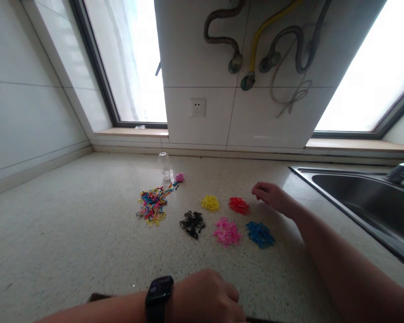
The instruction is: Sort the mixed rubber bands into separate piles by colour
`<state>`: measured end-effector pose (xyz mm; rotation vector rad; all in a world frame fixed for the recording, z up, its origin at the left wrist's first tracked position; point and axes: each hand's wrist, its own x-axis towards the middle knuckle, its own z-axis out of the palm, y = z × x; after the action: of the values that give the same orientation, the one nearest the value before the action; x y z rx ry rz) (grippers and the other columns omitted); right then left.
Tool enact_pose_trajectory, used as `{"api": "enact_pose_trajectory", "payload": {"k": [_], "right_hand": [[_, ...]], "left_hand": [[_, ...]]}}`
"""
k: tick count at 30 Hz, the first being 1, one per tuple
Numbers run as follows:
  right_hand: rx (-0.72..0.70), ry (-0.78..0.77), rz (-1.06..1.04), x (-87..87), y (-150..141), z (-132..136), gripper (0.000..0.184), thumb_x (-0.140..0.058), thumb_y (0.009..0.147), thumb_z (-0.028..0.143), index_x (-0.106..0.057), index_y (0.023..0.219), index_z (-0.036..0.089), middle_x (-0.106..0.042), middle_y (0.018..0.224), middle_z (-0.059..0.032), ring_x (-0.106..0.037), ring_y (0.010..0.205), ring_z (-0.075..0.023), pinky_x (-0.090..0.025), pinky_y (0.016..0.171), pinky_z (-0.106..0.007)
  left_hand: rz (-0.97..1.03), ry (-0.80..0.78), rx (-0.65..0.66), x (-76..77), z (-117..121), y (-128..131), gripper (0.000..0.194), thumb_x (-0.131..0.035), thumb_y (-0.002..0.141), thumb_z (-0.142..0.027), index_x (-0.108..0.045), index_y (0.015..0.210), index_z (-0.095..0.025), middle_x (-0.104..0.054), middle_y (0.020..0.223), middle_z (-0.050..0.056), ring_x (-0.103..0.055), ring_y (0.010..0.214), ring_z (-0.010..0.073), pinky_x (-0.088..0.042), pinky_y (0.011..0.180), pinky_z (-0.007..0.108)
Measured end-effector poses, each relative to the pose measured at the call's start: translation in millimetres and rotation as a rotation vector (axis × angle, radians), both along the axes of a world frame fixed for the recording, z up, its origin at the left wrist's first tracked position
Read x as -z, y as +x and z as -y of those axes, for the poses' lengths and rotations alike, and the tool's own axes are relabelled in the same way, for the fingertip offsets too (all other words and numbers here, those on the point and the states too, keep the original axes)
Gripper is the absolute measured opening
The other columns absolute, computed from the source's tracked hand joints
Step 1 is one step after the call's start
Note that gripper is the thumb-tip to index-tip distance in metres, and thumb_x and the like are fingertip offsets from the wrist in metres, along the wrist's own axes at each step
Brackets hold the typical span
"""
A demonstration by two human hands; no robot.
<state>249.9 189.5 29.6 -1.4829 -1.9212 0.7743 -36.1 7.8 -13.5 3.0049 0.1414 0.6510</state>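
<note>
My right hand (268,194) is just right of a pile of red rubber bands (239,205), its fingers drawn together in a pinch. Whatever may be between its fingertips is too small to tell. My left hand (207,298) rests low at the counter's near edge, fingers curled in and partly hidden. Sorted piles lie between the hands: yellow rubber bands (210,203), black rubber bands (192,224), pink rubber bands (227,232) and blue rubber bands (261,234). Farther left is a heap of mixed-colour rubber bands (152,205).
Behind the mixed heap stand a clear plastic bottle (164,166) and a small pink cap (179,177). A steel sink (309,174) is set into the speckled counter (87,233) at right. The tiled wall (195,134) closes off the back, between two windows.
</note>
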Motion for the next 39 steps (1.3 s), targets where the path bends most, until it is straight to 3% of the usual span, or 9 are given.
{"api": "enact_pose_trajectory", "payload": {"k": [5,12,17,21,27,39], "right_hand": [[-0.012,0.134,-0.109,-19.9,-32.4,8.3,0.031,-0.054,0.082,0.048,-0.061,0.082,0.018,-0.058,0.069,-0.0022,-0.041,0.054,-0.0113,-0.033,0.051,-0.026],[-0.346,0.239,0.049,-52.7,-133.6,20.0,0.024,-0.056,0.088,0.035,-0.070,0.091,0.016,-0.070,0.079,-0.0060,-0.056,0.068,-0.0145,-0.040,0.063,-0.026],[-0.533,0.358,0.272,-45.3,-206.9,10.9,0.019,-0.060,0.085,0.025,-0.075,0.090,0.016,-0.073,0.080,-0.0047,-0.061,0.069,-0.0139,-0.039,0.065,-0.024],[-0.617,0.269,0.402,-28.9,-245.3,-1.0,0.020,-0.062,0.082,0.021,-0.077,0.092,0.015,-0.076,0.087,-0.0068,-0.065,0.075,-0.0153,-0.042,0.066,-0.023],[-0.559,0.261,0.599,-18.1,-269.2,-3.3,0.025,-0.060,0.084,0.028,-0.076,0.100,0.018,-0.077,0.095,-0.0090,-0.068,0.082,-0.0203,-0.044,0.065,-0.025],[-0.554,0.286,0.677,-8.7,-282.5,-7.7,0.028,-0.059,0.085,0.041,-0.075,0.098,0.021,-0.076,0.099,-0.0096,-0.070,0.089,-0.0251,-0.048,0.067,-0.028]], "left_hand": [[-0.038,0.045,-0.023,1.0,0.9,-0.7,0.006,-0.054,0.097,-0.022,-0.056,0.092,-0.021,-0.055,0.065,-0.005,-0.045,0.061,0.0128,-0.029,0.043,0.028],[-0.100,-0.002,-0.015,7.6,-1.7,-0.5,0.013,-0.052,0.100,-0.029,-0.057,0.111,-0.026,-0.060,0.071,-0.004,-0.052,0.065,0.0127,-0.029,0.044,0.027],[-0.048,-0.002,-0.017,5.7,-0.1,-1.1,0.012,-0.053,0.099,-0.029,-0.058,0.109,-0.024,-0.058,0.069,-0.003,-0.048,0.062,0.0129,-0.029,0.043,0.027],[-0.056,0.004,-0.019,3.0,-0.1,-0.7,0.007,-0.054,0.098,-0.028,-0.060,0.098,-0.023,-0.056,0.066,-0.003,-0.047,0.060,0.0127,-0.027,0.042,0.027],[-0.135,0.001,-0.049,9.4,-2.6,0.6,0.026,-0.061,0.094,-0.030,-0.051,0.073,-0.019,-0.051,0.062,-0.004,-0.039,0.052,0.0107,-0.028,0.042,0.026],[-0.074,-0.004,-0.048,17.9,-2.6,1.1,0.029,-0.054,0.098,-0.032,-0.050,0.073,-0.019,-0.046,0.059,-0.004,-0.038,0.051,0.0118,-0.026,0.041,0.027]]}}
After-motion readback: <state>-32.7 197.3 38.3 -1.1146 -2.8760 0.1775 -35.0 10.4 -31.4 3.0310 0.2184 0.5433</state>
